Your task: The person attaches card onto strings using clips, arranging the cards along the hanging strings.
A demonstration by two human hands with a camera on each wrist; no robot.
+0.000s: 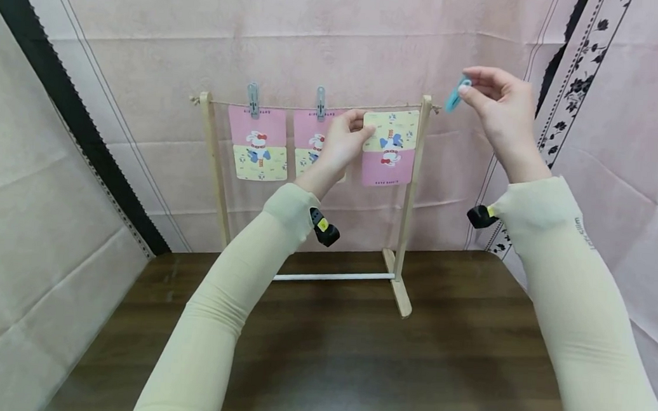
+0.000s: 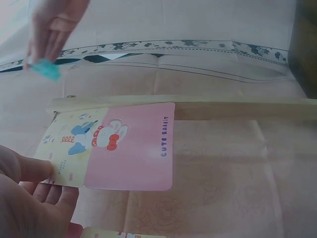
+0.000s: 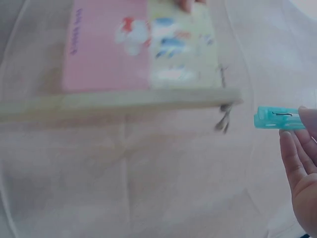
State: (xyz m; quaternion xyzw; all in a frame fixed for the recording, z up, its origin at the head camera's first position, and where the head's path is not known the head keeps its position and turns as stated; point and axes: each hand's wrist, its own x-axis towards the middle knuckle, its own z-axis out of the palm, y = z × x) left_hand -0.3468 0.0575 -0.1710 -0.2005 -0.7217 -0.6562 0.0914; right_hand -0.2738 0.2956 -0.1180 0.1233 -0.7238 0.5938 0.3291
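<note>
My left hand [image 1: 341,143] pinches the left edge of a pink-and-yellow rabbit card [image 1: 387,168], holding it at the cord [image 1: 221,103] near the right post. This card is upside down, yellow half on top. To the right of the post and a little higher, my right hand [image 1: 499,109] pinches a blue-green clothespin [image 1: 457,95] between thumb and fingers. In the right wrist view the clothespin [image 3: 277,118] lies sideways, apart from the card. Two more cards hang pink side up, the left card [image 1: 258,130] and the middle card [image 1: 306,124], partly hidden behind my left hand.
A clothespin [image 1: 253,100] grips the left card and another clothespin [image 1: 321,102] the middle one. The wooden frame has a left post [image 1: 215,166], a right post [image 1: 412,192], a foot [image 1: 398,287] and a white crossbar [image 1: 335,277]. It stands on a dark brown table [image 1: 351,372] before pink cloth.
</note>
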